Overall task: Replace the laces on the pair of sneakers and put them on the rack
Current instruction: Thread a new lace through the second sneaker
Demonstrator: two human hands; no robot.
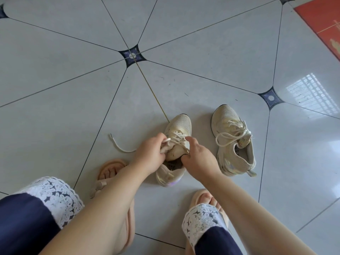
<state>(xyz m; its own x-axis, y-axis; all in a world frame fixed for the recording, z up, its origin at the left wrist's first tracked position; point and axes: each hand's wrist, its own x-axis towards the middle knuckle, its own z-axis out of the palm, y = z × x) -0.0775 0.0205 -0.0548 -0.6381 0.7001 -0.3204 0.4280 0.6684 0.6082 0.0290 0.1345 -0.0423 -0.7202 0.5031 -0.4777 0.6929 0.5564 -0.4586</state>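
Two beige sneakers stand on the tiled floor (73,89), toes pointing away from the person. The left hand (150,155) pinches the lace (117,144) with curled fingers at the eyelets of the left sneaker (181,124); the lace's loose end trails off to the left across the floor. The right hand (199,160) grips that sneaker at its opening, thumb at the collar. The right sneaker (239,155) stands just beside it, laced and untouched.

The left hand (150,153) hides where the loose lace (117,144) ends; with the right hand (197,159) it covers much of the near sneaker (181,124). The insole print (172,165) is too small to read.
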